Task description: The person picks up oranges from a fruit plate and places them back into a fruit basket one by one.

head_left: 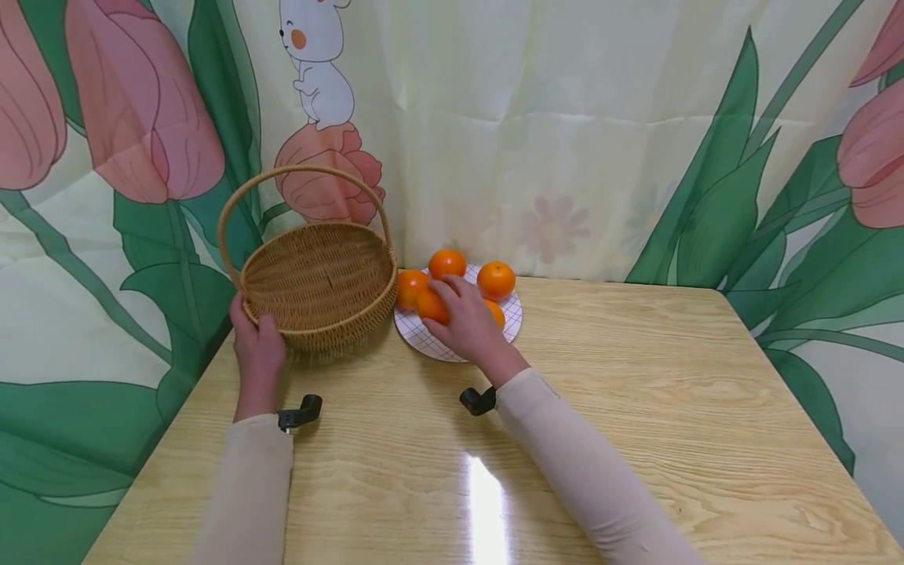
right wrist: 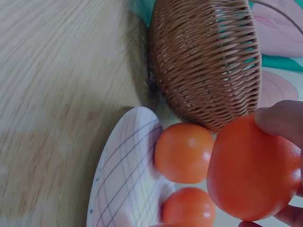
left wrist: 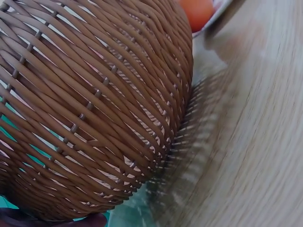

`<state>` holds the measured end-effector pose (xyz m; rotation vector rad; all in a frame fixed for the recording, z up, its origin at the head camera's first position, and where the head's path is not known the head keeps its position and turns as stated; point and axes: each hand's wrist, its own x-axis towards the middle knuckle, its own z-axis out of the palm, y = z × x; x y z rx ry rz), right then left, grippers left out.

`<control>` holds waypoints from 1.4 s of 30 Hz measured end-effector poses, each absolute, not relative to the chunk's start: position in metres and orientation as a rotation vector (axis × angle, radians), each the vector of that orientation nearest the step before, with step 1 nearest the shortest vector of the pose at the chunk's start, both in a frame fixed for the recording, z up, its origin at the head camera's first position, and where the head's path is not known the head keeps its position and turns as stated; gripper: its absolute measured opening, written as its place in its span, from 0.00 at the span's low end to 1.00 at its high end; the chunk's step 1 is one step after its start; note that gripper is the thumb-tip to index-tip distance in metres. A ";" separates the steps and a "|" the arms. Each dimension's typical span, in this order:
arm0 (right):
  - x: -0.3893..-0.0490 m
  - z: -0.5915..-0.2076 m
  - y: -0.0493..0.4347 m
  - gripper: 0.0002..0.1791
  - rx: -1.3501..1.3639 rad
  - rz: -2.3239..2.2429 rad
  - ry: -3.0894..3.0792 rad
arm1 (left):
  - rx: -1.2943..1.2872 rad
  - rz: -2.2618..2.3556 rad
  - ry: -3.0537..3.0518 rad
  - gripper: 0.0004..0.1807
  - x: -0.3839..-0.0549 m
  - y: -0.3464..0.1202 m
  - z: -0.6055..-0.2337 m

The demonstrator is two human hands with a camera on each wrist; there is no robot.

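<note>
My left hand grips the near left rim of a brown wicker basket with a tall arched handle. The basket tilts, its inside turned toward the head camera. In my right hand I hold an orange between thumb and fingers, over a white checked plate. The right wrist view shows this held orange large, above the plate's other fruit. Several more oranges lie on the plate, one partly hidden behind my right hand.
The plate stands just right of the basket on a light wooden table. A curtain printed with tulips and a rabbit hangs right behind the table. Black wrist cameras stick out from both wrists.
</note>
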<state>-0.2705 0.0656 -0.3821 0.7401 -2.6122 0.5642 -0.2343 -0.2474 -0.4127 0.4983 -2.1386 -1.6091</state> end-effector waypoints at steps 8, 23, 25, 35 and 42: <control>-0.272 -0.376 0.056 0.31 0.758 0.620 -2.484 | 0.498 -1.607 -2.139 0.29 -0.234 -0.244 -0.412; -0.275 -0.355 0.035 0.32 0.769 0.733 -2.383 | 0.525 -1.552 -2.139 0.30 -0.229 -0.239 -0.410; -0.275 -0.352 0.030 0.32 0.782 0.736 -2.374 | 0.529 -1.538 -2.145 0.30 -0.228 -0.238 -0.410; -0.276 -0.344 0.007 0.32 0.804 0.749 -2.406 | 0.541 -1.527 -2.108 0.29 -0.226 -0.237 -0.414; -0.283 -0.346 -0.011 0.32 0.824 0.743 -2.441 | 0.530 -1.503 -2.078 0.28 -0.228 -0.238 -0.418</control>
